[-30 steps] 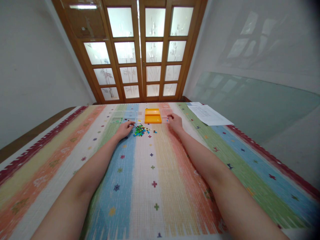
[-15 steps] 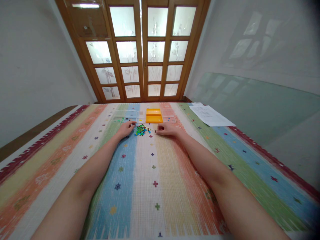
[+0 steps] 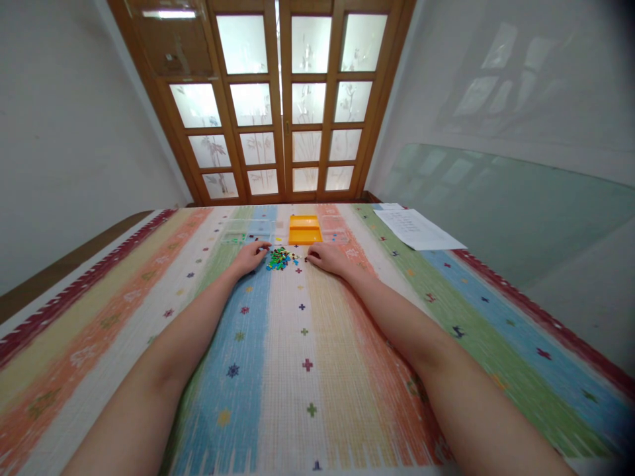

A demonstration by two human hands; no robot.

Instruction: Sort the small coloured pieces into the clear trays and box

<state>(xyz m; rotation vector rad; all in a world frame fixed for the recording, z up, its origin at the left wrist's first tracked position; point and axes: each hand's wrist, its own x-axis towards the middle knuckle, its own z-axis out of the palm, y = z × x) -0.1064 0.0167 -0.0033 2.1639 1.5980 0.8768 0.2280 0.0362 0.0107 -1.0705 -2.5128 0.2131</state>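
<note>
A small heap of tiny coloured pieces (image 3: 281, 258), mostly green, blue and yellow with some dark ones, lies on the striped cloth between my hands. My left hand (image 3: 251, 256) rests at the heap's left edge, its fingers loosely bent and apart, with nothing visible in them. On the other side, my right hand (image 3: 325, 257) pinches a tiny dark piece (image 3: 306, 259) at its fingertips, just off the heap. Behind the heap stands an orange two-part tray (image 3: 305, 244). Clear compartments flank it, the left one (image 3: 223, 233) with green and dark pieces, the right one (image 3: 345, 228) with blue pieces.
The striped, patterned tablecloth (image 3: 288, 370) covers the table. White sheets of paper (image 3: 417, 229) with writing lie at the right back. Wooden doors with frosted panes (image 3: 285, 158) stand beyond the far edge, and a wall with a pale green panel (image 3: 506, 205) is on the right.
My right hand has shifted slightly left toward the heap, with the dark piece at its fingertips. My left hand stays almost where it was.
</note>
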